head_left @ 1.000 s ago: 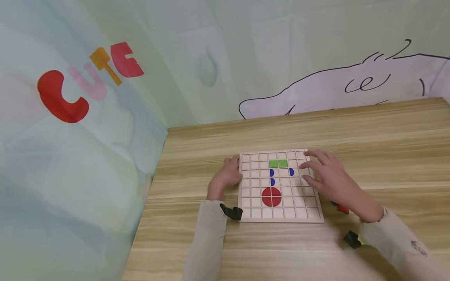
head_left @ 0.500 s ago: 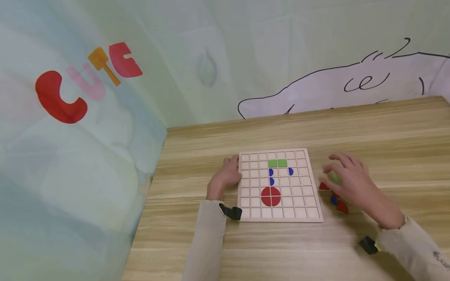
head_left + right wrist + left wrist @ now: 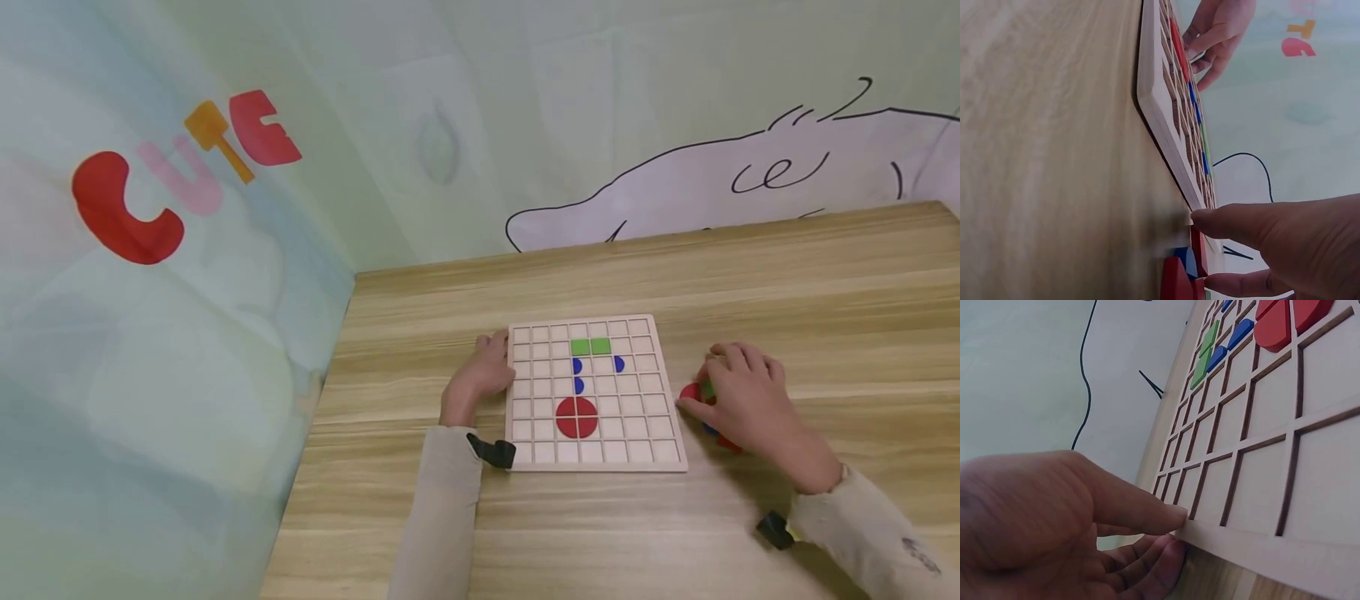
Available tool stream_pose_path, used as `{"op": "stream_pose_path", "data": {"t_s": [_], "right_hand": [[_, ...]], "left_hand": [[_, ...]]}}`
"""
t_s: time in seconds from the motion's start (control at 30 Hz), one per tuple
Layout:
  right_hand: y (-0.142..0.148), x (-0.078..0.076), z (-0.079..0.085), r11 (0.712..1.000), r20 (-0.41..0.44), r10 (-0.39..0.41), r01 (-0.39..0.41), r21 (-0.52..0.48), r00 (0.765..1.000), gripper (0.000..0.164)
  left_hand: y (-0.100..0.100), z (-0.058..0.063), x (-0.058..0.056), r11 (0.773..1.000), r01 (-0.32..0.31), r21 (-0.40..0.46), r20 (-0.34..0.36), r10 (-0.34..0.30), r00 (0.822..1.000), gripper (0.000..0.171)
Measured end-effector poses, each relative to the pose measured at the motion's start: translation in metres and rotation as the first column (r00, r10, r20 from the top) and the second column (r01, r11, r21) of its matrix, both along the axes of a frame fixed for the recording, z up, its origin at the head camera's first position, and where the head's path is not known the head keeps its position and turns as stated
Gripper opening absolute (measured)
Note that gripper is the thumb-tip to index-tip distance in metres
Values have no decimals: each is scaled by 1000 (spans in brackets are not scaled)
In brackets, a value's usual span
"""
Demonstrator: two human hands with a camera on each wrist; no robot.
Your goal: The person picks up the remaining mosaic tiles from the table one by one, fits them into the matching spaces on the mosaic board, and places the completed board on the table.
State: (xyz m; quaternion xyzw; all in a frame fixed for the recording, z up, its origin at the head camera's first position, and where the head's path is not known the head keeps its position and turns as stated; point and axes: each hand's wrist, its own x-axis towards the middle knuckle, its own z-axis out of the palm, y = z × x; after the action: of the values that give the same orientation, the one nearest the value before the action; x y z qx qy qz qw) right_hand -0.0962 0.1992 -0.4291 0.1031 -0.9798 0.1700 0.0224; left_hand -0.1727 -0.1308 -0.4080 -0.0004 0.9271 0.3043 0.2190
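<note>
A pale wooden grid board (image 3: pixel 630 451) lies on the table. Set in it are two green squares (image 3: pixel 590 347), three blue half-round pieces (image 3: pixel 577 386) and a red circle (image 3: pixel 577 417) of quarter pieces. My left hand (image 3: pixel 478 375) holds the board's left edge, thumb (image 3: pixel 1169 515) over the rim and fingers curled at its side. Right of the board, my right hand (image 3: pixel 750 404) is over a small pile of loose pieces, thumb and forefinger apart. Around it show a red piece (image 3: pixel 690 392), a green one (image 3: pixel 708 388) and a blue one (image 3: pixel 1186 261); the hand hides part of the pile.
The wood-grain table (image 3: pixel 570 533) reaches to a fabric backdrop (image 3: pixel 420 167) at the back and left. A black camera mount (image 3: pixel 491 452) on the left wrist overlaps the board's lower left corner; another camera mount (image 3: pixel 774 530) is on the right wrist.
My right hand has moved from over the board's right edge, outward to the right, then down onto the loose pieces. The left hand stays at the board; the pieces set in it look unchanged.
</note>
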Motion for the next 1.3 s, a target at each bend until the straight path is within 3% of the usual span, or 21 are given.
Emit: {"op": "stream_pose_path", "data": {"t_s": [0.77, 1.3], "right_hand": [[-9, 2, -7, 996, -60, -54, 50, -69, 997, 25], [-13, -1, 2, 993, -132, -39, 24, -117, 991, 32]], "left_hand": [[0, -1, 0, 1000, 8, -21, -7, -8, 1000, 69], [-1, 0, 0, 1000, 16, -20, -6, -16, 1000, 70]]}}
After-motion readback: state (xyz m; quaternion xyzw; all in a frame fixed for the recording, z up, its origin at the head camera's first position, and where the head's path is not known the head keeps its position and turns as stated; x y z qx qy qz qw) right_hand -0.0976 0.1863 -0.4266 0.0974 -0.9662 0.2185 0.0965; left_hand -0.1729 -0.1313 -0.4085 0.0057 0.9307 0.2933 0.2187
